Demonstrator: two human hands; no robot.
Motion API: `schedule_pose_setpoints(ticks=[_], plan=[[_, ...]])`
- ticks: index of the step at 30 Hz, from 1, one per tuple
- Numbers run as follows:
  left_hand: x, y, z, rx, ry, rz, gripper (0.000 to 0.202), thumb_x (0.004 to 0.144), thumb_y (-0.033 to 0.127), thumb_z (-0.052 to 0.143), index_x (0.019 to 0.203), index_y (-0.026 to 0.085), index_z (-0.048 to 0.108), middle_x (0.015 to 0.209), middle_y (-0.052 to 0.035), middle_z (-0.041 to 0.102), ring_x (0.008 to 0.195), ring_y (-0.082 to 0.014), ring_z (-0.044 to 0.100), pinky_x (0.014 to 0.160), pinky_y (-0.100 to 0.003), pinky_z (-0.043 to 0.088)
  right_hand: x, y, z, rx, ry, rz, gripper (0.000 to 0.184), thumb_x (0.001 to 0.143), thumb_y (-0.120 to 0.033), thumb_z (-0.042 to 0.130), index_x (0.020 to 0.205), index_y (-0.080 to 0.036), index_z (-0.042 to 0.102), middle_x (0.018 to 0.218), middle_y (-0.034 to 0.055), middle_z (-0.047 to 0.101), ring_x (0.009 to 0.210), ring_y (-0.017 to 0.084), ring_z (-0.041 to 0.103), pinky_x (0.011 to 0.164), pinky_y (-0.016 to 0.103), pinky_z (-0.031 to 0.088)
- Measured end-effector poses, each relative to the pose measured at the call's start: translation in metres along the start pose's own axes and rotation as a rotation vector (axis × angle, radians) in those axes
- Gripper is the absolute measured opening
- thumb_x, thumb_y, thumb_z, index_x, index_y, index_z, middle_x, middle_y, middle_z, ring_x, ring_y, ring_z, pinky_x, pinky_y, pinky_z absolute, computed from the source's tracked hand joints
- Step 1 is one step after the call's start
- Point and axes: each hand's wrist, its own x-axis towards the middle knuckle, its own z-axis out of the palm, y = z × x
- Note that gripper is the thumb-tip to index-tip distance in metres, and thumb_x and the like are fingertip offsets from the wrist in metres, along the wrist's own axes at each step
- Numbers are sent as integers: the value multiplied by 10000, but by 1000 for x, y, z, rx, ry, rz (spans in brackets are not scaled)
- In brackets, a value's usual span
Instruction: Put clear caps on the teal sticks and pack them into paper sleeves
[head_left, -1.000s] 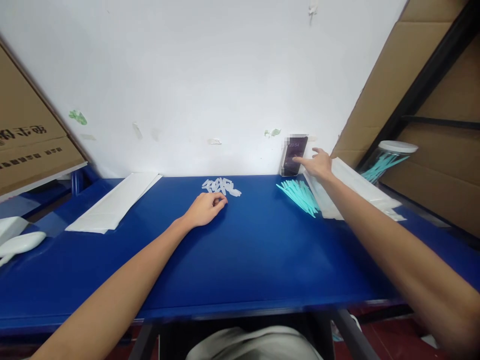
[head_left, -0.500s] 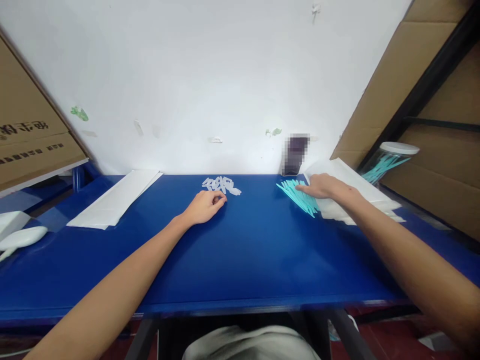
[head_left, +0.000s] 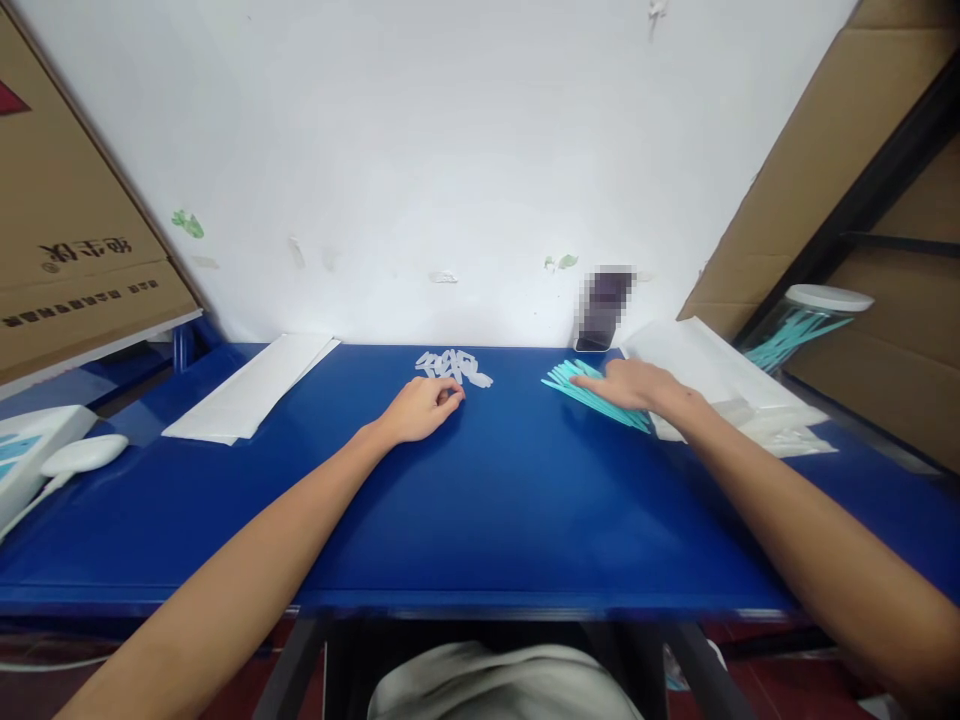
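Observation:
My left hand rests on the blue table with its fingers curled in and thumb against them. Whatever the fingers hold, if anything, is hidden. Just beyond it lies a small heap of translucent white plastic caps or sleeves, too small to name surely. At the right, my right hand is closed over a loose bundle of thin turquoise sticks, thumb stretched across them. Their tips fan out leftward past the thumb. The underside of this hand cannot be seen.
Clear plastic bags lie right of the sticks, beside a white-lidded jar of similar sticks. A phone leans on the wall. White sheets lie at left, near a white device. Cardboard flanks the table.
The turquoise bundle has turned flatter and moved slightly left relative to the phone, with my right hand. My left hand stays curled by the white pieces. The whole view has shifted a little.

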Motion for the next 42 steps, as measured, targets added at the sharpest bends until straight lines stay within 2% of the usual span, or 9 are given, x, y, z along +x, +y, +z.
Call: schedule_pose_setpoints(ticks=[4,8,17,23,28,33,37,40,42], plan=[[-1,0,-1,-4,2,4,366,971,418,434,1008,194,722,666,-5,616,619,-178,548,632,-298,374,-18,-8,0,-103,104,-153,662,931,-692,339,1148,-150,652,1095,223,705,993,379,671,760,455,513],[-1,0,-2,9,-1,6,372,972,424,435,1005,190,722,660,-6,613,613,-177,545,624,-295,373,-28,-9,2,-180,68,-276,542,892,-575,489,1265,-193,582,1176,170,699,1008,355,664,751,422,491],[-1,0,-3,43,-20,57,365,974,405,428,1020,187,717,665,-7,622,611,-176,557,623,-296,381,-27,-10,4,-86,-1,-321,375,882,-435,529,1123,-185,669,1140,151,712,956,299,682,697,345,473],[-4,-14,-18,83,-76,104,334,949,370,459,1043,180,717,694,-13,648,622,-172,571,640,-295,393,-41,-30,9,56,-11,-506,286,884,-468,556,924,-215,683,815,67,704,718,231,644,576,315,380],[-16,-37,-28,-21,23,7,391,961,455,441,779,177,647,662,-3,586,599,-150,505,628,-292,373,-63,-71,28,274,-21,-684,315,915,-517,555,942,-227,674,710,7,622,614,170,552,559,294,331],[-23,-32,-23,58,157,94,510,937,414,440,496,189,318,573,-9,414,643,-151,438,706,-322,356,-71,-82,39,316,1,-762,388,946,-571,531,1052,-231,684,741,4,603,637,161,536,590,288,346],[-26,-12,-20,14,167,137,492,970,387,391,524,188,335,509,29,302,543,-107,326,664,-300,344,-65,-70,40,309,74,-774,381,975,-530,487,956,-225,714,793,38,613,682,176,563,628,306,387],[-32,4,-21,16,171,178,336,970,366,432,750,160,580,598,27,478,556,-105,395,648,-274,377,-59,-64,41,297,135,-765,370,977,-498,490,972,-221,735,894,75,647,768,206,607,667,326,429],[-36,12,-22,46,181,237,281,977,365,457,996,152,638,796,-15,604,655,-129,498,687,-277,426,-56,-62,42,292,192,-754,375,980,-491,488,1001,-216,742,948,94,661,851,234,627,713,348,455]])
